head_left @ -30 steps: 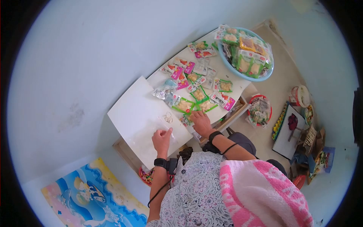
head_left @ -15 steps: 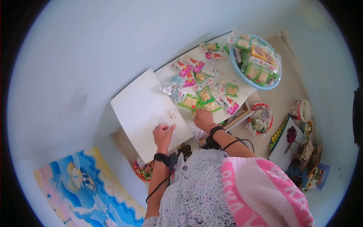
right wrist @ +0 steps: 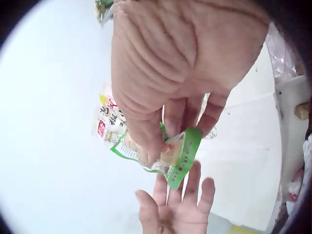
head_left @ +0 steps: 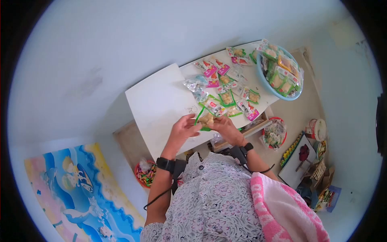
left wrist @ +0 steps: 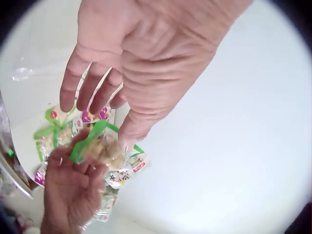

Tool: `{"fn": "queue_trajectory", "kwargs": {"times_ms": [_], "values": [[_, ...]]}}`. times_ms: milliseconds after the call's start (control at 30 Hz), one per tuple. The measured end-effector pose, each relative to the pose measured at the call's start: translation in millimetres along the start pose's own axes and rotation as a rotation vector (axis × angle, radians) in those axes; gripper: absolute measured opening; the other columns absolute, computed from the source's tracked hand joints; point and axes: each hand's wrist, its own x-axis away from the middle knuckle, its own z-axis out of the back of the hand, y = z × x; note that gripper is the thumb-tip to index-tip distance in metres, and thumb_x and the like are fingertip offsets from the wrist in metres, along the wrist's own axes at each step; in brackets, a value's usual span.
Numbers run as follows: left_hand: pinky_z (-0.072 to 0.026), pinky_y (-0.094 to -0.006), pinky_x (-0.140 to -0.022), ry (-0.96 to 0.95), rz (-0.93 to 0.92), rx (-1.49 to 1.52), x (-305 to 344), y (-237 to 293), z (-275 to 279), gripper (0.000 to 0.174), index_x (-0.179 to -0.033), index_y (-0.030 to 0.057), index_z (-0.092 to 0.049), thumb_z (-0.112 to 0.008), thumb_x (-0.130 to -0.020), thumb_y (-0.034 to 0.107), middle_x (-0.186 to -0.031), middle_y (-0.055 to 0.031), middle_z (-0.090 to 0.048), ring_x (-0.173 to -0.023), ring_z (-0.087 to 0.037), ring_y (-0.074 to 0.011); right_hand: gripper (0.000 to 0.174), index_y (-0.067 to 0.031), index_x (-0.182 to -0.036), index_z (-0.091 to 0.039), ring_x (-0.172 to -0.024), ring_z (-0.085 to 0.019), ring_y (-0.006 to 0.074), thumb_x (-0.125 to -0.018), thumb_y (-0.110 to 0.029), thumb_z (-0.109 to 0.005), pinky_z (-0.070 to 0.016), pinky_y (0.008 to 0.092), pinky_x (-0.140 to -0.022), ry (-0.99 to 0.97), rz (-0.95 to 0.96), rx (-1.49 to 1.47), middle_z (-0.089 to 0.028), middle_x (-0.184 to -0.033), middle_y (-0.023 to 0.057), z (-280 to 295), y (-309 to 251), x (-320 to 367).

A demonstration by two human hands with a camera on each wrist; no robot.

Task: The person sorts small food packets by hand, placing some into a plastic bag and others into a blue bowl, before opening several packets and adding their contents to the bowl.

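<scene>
My right hand (head_left: pixel 229 131) pinches a clear, green-edged snack packet (right wrist: pixel 187 151) between thumb and fingers, above the white table (head_left: pixel 151 103). Pale lumpy pieces show inside, with printed lettering on its upper part. Beside the packet is my left hand (head_left: pixel 182 132), palm facing it and fingers spread, fingertips close to its green edge. In the right wrist view the left thumb stands apart from the fingers. More packets (head_left: pixel 227 98), some green-edged and some pink and white, lie scattered over the table beyond my hands. Near them sits a crumpled silvery plastic bag (head_left: pixel 197 85).
A light blue basin (head_left: pixel 291 97) heaped with packets stands at the table's far right end. Below, a red-rimmed basket (head_left: pixel 275 132) holds bagged items, beside an open drawer (head_left: pixel 258 128). At lower left is a basket of colourful small pieces (head_left: pixel 146 174). Small rings (head_left: pixel 192 109) lie on the table.
My right hand has lifted a green-edged packet from the table and brought it toward the left hand. The left hand has opened out and moved up beside it.
</scene>
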Motion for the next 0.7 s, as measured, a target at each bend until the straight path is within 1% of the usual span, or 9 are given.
{"fn": "queue_trajectory", "kwargs": {"times_ms": [100,200,267,367,400,500,567,667,700], "values": [[-0.0584,-0.0287,-0.070,-0.092,0.023,0.015,7.4,8.1,1.7,0.043,-0.125,-0.0006,-0.060,-0.074,-0.089,0.018,-0.105,-0.0069,-0.070,-0.094,-0.067,-0.0137,0.040,0.0014,-0.124,-0.060,-0.088,-0.056,0.0094,-0.089,-0.014,-0.070,-0.0442,0.0255,-0.081,-0.007,-0.042,0.079,-0.066,-0.101,0.0014,-9.6,15.2,-3.2],[-0.0577,-0.0279,-0.069,-0.079,0.045,-0.076,10.3,1.6,15.8,0.038,-0.121,-0.0008,-0.063,-0.074,-0.088,0.014,-0.107,-0.0072,-0.070,-0.092,-0.067,-0.0122,0.035,-0.0020,-0.118,-0.063,-0.076,-0.049,0.0073,-0.089,-0.019,-0.071,-0.0381,0.0228,-0.066,0.041,0.087,0.282,-0.061,-0.090,0.0002,-27.6,13.9,-0.5],[-0.0570,-0.0277,-0.070,-0.065,0.044,-0.106,17.8,-3.3,24.7,0.032,-0.116,-0.0016,-0.066,-0.074,-0.087,0.010,-0.108,-0.0071,-0.070,-0.090,-0.068,-0.0119,0.035,-0.0046,-0.119,-0.061,-0.074,-0.050,0.0077,-0.092,-0.026,-0.067,-0.0368,0.0218,-0.060,0.060,-0.061,0.233,-0.063,-0.091,0.0032,-25.7,14.2,4.2],[-0.0556,-0.0284,-0.073,0.011,-0.099,-0.202,25.1,-19.2,38.6,0.025,-0.111,-0.0003,-0.069,-0.072,-0.087,0.005,-0.105,-0.0074,-0.071,-0.090,-0.068,-0.0133,0.041,-0.0071,-0.124,-0.058,-0.072,-0.055,0.0098,-0.097,-0.039,-0.059,-0.0353,0.0209,-0.053,0.059,-0.190,-0.034,-0.065,-0.094,0.0081,-30.2,5.5,10.5],[-0.0553,-0.0290,-0.076,0.047,-0.211,-0.288,26.5,-19.7,41.1,0.025,-0.112,0.0006,-0.069,-0.071,-0.087,0.003,-0.105,-0.0068,-0.071,-0.092,-0.067,-0.0143,0.044,-0.0078,-0.126,-0.056,-0.072,-0.057,0.0108,-0.099,-0.043,-0.056,-0.0349,0.0206,-0.051,0.055,-0.218,-0.155,-0.066,-0.095,0.0098,-34.2,-0.6,12.7],[-0.0546,-0.0313,-0.083,0.121,-0.515,-0.570,29.4,-13.3,44.0,0.030,-0.114,0.0039,-0.069,-0.068,-0.085,-0.003,-0.107,-0.0062,-0.070,-0.099,-0.066,-0.0185,0.057,-0.0080,-0.134,-0.051,-0.076,-0.064,0.0142,-0.100,-0.054,-0.047,-0.0413,0.0213,-0.052,-0.015,-0.265,-0.207,-0.067,-0.101,0.0131,-45.4,-17.1,20.8],[-0.0546,-0.0335,-0.085,0.128,-0.681,-0.793,29.7,-2.8,43.9,0.035,-0.114,0.0066,-0.070,-0.066,-0.082,-0.007,-0.109,-0.0073,-0.070,-0.102,-0.065,-0.0228,0.054,-0.0076,-0.137,-0.049,-0.077,-0.066,0.0152,-0.100,-0.046,-0.053,-0.0472,0.0231,-0.056,0.032,-0.258,-0.162,-0.067,-0.102,0.0127,-53.2,-17.3,21.9],[-0.0540,-0.0378,-0.087,-0.007,-0.780,-0.907,19.1,-1.6,46.1,0.039,-0.115,0.0106,-0.069,-0.067,-0.078,-0.003,-0.110,-0.0084,-0.069,-0.101,-0.064,-0.0291,0.050,-0.0075,-0.140,-0.047,-0.080,-0.067,0.0160,-0.097,-0.029,-0.062,-0.0546,0.0273,-0.063,0.109,-0.139,-0.071,-0.067,-0.102,0.0113,-50.5,1.0,17.9],[-0.0538,-0.0384,-0.086,0.059,-0.775,-0.919,18.9,4.2,42.9,0.037,-0.113,0.0094,-0.068,-0.068,-0.078,-0.001,-0.108,-0.0090,-0.069,-0.100,-0.064,-0.0292,0.050,-0.0076,-0.140,-0.047,-0.080,-0.068,0.0162,-0.096,-0.022,-0.065,-0.0568,0.0289,-0.066,0.136,-0.082,-0.037,-0.067,-0.102,0.0107,-49.8,6.1,16.2]]}}
